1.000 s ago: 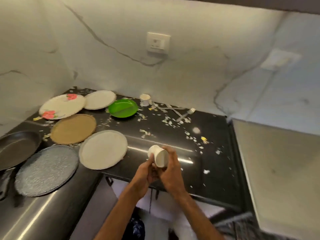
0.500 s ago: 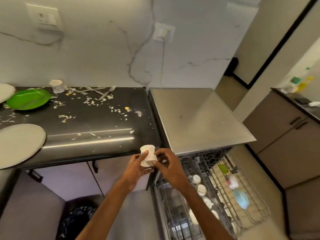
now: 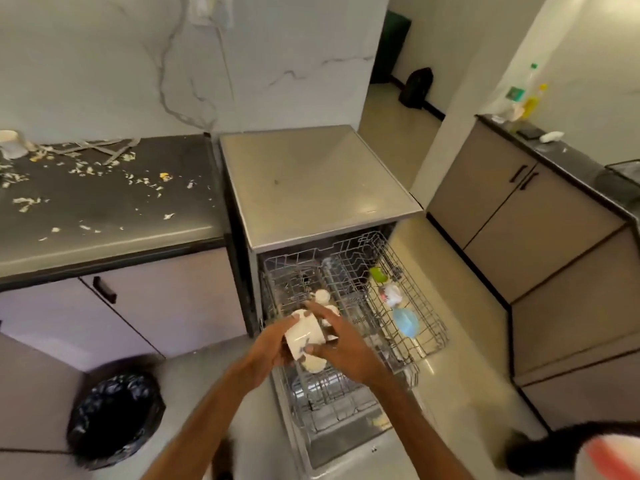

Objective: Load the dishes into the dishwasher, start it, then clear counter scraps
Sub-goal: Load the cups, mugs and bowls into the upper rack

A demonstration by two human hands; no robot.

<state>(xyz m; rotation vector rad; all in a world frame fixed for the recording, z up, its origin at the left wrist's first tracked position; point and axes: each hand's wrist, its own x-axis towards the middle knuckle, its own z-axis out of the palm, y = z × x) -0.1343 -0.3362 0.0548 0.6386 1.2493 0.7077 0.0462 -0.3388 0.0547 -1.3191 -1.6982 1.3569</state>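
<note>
left hand [image 3: 268, 348] and right hand [image 3: 346, 351] both wrapped round one white cup [image 3: 304, 336]: left cradles its left wall, right covers the right side with the thumb across the front. Cup is tilted; can't tell which end is the mouth

It hangs over the front-left corner of the pulled-out rack [image 3: 424, 299], just above other white cups [image 3: 322, 296] already seated there. Not set down yet

Handling, my read: looks like glazed ceramic, so light, rigid, slick if wet, and it'll chip if knocked on the wires or on its neighbours. One hand is enough. Grip the body wall, thumb opposite fingers, off the rim, then lower it mouth-down into a free gap, no dropping

Further out: a blue piece [image 3: 405, 322] and a green piece [image 3: 378, 274] along the rack's right side. Dishwasher [image 3: 311, 181] door is open. Counter [image 3: 104, 251] to the left carries scraps [image 3: 83, 169] across most of it, cutlery [image 3: 104, 148] at the back edge, another cup at its far-left back. Lined bin [image 3: 114, 414] on the floor below the counter — handy for scraps later
</note>
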